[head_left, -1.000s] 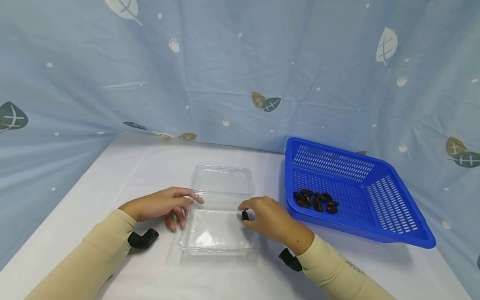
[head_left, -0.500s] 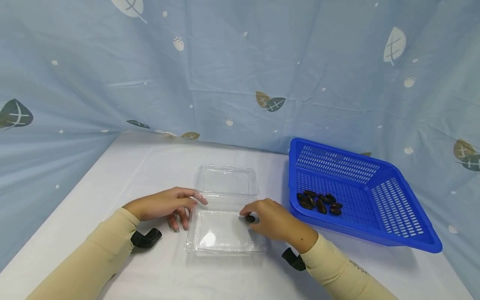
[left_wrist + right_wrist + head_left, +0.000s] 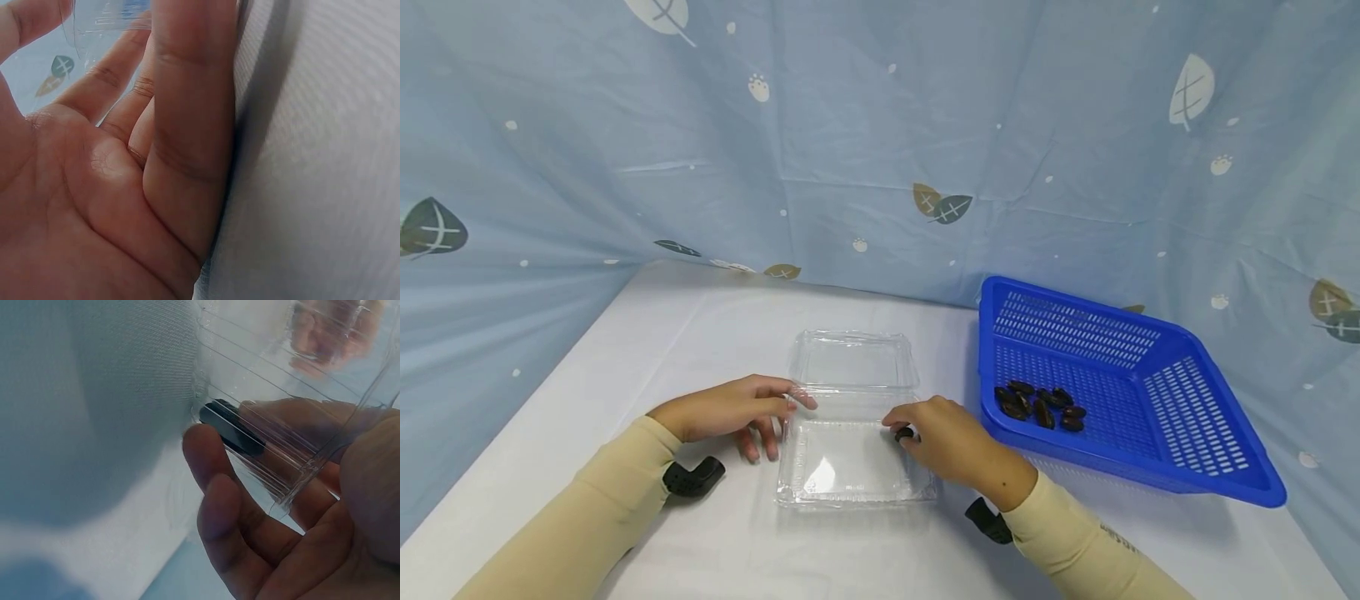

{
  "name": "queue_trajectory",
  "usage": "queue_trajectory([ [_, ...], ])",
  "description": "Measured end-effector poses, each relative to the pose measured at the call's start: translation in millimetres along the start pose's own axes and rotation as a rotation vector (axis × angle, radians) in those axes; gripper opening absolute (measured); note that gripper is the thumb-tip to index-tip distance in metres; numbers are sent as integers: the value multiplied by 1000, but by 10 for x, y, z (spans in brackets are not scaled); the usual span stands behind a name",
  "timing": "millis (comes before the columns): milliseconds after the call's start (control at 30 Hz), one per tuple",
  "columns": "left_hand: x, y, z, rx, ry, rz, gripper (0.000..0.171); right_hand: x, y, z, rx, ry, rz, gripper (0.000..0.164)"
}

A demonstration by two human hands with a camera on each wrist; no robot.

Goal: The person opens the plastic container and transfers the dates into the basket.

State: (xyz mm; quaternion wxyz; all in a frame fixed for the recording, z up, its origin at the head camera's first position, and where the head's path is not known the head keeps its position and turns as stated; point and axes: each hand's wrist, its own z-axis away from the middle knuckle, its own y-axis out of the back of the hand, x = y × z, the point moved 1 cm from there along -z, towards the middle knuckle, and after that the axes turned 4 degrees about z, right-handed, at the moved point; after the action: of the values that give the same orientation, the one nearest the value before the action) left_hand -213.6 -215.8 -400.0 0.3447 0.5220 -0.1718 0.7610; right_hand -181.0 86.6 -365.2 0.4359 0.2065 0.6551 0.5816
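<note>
A clear plastic clamshell box [image 3: 850, 467] lies on the white table with its lid [image 3: 856, 367] folded back behind it. My right hand [image 3: 943, 437] reaches into the box's right side, pinching a dark, glossy oval piece, like a date [image 3: 904, 433], between thumb and index finger. Through the clear wall in the right wrist view, the dark date-like piece [image 3: 231, 428] shows low in the box, with other fingers outside the wall. At the left edge near the hinge, my left hand [image 3: 737, 408] rests with loose fingers, index tip over the plastic.
To the right stands a blue slotted basket [image 3: 1127, 462], with several similar dark oval pieces [image 3: 1042, 412] in its near left part. A blue leaf-print cloth [image 3: 850, 150] hangs behind the white tabletop [image 3: 715, 333].
The dark piece in my right hand has turned from upright to lying more sideways and is lower between the fingers. My left hand has stayed at the box. The view shifted slightly.
</note>
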Motion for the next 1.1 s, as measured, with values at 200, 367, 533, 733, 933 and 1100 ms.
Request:
queue_trajectory([
  [200,10,-4,9,-10,-9,-1,39,4,-18,-9,34,17,52,25],
  [367,11,-11,1,-2,-2,-9,38,4,-20,-2,77,11,133,20],
  [533,4,-7,-11,2,-8,-11,38,1,-5,12,150,69,248,12],
  [733,21,-7,-9,-8,-20,-4,41,24,7,27,204,102,275,13],
  [933,18,-3,-30,-7,-29,-4,39,10,109,70,277,125,252,10],
  [1100,-2,11,-21,-14,-31,-8,37,-8,270,128,360,131,276,11],
])
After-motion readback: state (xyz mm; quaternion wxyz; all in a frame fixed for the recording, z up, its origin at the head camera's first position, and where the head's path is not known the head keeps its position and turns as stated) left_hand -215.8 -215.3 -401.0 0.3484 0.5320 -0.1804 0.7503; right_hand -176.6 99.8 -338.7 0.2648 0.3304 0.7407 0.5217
